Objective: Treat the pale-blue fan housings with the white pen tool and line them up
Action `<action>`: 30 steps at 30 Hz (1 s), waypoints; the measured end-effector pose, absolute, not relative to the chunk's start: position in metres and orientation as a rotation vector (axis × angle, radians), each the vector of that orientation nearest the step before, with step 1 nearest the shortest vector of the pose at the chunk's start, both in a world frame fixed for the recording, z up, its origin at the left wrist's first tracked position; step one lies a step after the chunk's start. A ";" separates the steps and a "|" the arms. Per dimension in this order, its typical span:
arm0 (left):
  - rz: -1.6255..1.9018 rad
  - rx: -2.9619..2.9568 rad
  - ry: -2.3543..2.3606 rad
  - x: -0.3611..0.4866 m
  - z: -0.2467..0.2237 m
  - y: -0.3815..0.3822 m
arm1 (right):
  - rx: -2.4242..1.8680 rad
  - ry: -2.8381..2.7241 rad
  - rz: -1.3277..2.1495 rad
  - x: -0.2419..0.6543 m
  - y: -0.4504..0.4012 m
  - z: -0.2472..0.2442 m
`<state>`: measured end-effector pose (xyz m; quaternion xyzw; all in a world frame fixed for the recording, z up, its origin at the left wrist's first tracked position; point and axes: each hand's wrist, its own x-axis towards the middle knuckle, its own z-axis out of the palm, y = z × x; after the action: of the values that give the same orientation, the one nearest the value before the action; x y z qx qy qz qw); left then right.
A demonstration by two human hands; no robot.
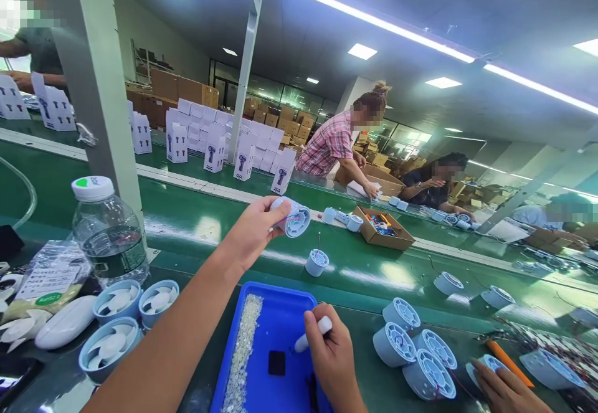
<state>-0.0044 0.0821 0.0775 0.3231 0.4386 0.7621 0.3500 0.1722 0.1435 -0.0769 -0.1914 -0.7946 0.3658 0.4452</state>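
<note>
My left hand (255, 226) is wrapped round a light-blue cylindrical housing (297, 218) with red and blue wires inside, held up over the green belt. Lower down, my right hand (331, 351) grips a white pen-like tool (303, 342), its tip over a blue tray (290, 294). Small clear pieces (243, 351) line the tray's left side, and a black square (276, 363) lies in its middle. Beyond the tray, a single light-blue housing (317, 263) with a wire stands on the belt.
Fan housings (109, 346) and a water bottle (109, 238) are at the left. More housings (395, 344) stand right, near another person's hand (507, 388). White boxes (243, 157) and an open carton (385, 232) sit across the belt. Several people work beyond.
</note>
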 end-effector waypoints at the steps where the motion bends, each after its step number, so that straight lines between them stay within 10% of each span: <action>1: 1.968 0.835 1.140 -0.004 0.078 0.082 | -0.474 -1.976 0.912 0.172 0.143 -0.077; 30: 1.797 0.701 1.360 -0.029 0.024 0.110 | -0.305 -1.873 1.307 0.156 0.127 -0.087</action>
<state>-0.0289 0.1097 0.0243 0.2745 0.5329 0.7040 0.3809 0.1557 0.1272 -0.0867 -0.1209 -0.7426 0.5183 0.4065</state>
